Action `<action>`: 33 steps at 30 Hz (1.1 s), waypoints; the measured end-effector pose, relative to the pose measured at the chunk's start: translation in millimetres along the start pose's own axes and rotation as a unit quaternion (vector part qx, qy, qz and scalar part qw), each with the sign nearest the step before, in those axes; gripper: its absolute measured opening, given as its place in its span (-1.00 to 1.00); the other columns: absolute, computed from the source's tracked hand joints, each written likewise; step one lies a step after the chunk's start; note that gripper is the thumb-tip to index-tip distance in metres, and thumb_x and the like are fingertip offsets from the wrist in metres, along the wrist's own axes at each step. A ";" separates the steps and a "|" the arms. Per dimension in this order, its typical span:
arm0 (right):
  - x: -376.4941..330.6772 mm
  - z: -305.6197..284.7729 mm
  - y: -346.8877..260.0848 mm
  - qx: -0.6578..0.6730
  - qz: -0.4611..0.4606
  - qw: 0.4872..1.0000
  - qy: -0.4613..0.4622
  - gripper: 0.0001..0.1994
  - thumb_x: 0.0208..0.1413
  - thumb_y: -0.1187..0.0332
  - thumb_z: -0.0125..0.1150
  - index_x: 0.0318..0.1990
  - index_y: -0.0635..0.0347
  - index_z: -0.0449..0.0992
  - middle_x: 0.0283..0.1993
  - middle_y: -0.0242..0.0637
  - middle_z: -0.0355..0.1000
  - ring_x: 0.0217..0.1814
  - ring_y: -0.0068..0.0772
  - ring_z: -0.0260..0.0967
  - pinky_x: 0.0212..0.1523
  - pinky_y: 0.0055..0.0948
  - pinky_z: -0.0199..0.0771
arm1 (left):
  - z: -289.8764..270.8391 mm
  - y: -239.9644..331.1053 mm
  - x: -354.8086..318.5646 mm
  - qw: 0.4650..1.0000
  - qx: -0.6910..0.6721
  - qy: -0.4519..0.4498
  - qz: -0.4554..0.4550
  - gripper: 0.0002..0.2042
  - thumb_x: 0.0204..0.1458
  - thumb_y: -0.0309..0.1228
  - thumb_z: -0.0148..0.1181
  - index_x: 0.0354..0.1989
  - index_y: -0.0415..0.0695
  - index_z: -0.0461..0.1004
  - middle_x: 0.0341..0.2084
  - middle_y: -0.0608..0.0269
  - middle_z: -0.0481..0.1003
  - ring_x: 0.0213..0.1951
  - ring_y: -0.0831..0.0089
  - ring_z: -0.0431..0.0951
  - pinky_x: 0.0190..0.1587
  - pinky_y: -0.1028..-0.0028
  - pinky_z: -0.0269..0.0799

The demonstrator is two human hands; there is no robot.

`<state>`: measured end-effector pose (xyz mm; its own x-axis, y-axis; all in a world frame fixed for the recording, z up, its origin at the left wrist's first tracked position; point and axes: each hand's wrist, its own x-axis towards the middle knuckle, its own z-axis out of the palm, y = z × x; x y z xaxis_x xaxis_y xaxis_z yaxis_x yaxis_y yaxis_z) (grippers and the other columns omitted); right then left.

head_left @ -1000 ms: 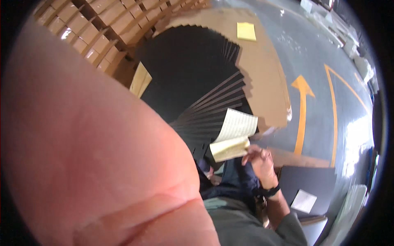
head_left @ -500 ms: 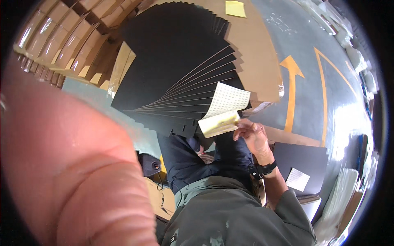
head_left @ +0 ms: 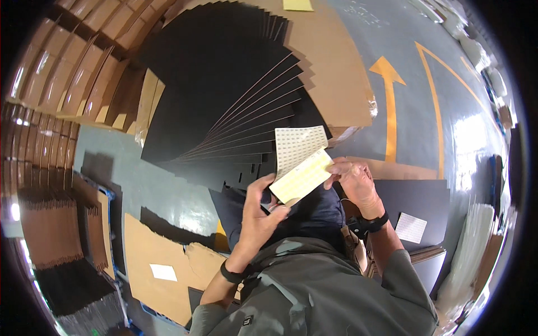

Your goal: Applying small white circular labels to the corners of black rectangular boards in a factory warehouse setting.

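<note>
From the head view, I watch both bare hands working at the near edge of the fanned black boards [head_left: 224, 84], which I take as my landmark. The left hand [head_left: 259, 217] pinches the lower left corner of a yellow sheet [head_left: 302, 178] between thumb and fingers. The right hand [head_left: 357, 182] grips the same sheet at its right edge, fingers curled. The yellow sheet is tilted over the near right part of the fanned boards; a white sheet [head_left: 294, 147] with rows of small marks stands out just behind it, and I cannot tell whether the two are one piece.

Brown cardboard [head_left: 330, 67] shows along the right of the fanned boards, and an orange arrow [head_left: 389, 106] is on the floor farther right. To their near right lies a dark board [head_left: 423, 196] bearing a small pale sheet [head_left: 411, 228]. To their near left I see a torn cardboard piece [head_left: 151, 241] with a white slip [head_left: 163, 272] on it. Stacked brown cartons [head_left: 78, 67] fill the left of them.
</note>
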<state>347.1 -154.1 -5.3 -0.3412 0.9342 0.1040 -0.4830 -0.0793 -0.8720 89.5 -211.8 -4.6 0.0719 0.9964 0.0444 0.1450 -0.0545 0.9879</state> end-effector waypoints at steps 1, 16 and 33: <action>-0.7 -1.5 2.6 -0.001 0.000 1.000 0.001 -0.47 0.20 -0.07 0.10 -0.14 0.35 0.61 -0.07 -0.02 0.49 -0.31 -0.18 0.53 -0.21 -0.29 0.53 | 3.1 11.1 4.2 0.994 0.093 0.011 0.057 -0.46 -0.03 -0.33 0.38 0.11 -0.22 0.33 0.05 0.13 0.36 0.04 0.40 0.37 -0.01 0.45 0.37; -7.6 9.6 -44.0 -0.281 0.066 0.956 0.043 -0.68 0.23 0.19 0.15 -0.27 0.34 0.61 -0.17 -0.15 0.51 -0.22 -0.29 0.51 -0.09 -0.29 0.50 | -3.8 10.8 10.9 0.992 -0.115 0.006 -0.047 -0.84 0.11 -0.39 0.27 -0.23 -0.21 0.51 -0.38 0.28 0.54 -0.29 0.52 0.50 -0.18 0.50 0.40; 31.5 75.4 -37.9 -0.447 0.021 0.884 -0.137 -0.83 0.03 0.42 0.34 -0.28 0.26 0.50 -0.36 -0.25 0.47 -0.35 -0.39 0.48 -0.33 -0.43 0.46 | -17.6 49.1 0.6 0.988 -0.075 -0.045 -0.125 -0.81 0.13 -0.34 0.26 -0.21 -0.19 0.50 -0.45 0.36 0.53 -0.39 0.73 0.44 -0.32 0.63 0.38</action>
<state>293.9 -147.9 67.1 -0.5849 0.8084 0.0671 0.3232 0.3082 -0.8947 79.2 -212.7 46.5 0.1408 0.9672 -0.2113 0.0227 0.2103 0.9774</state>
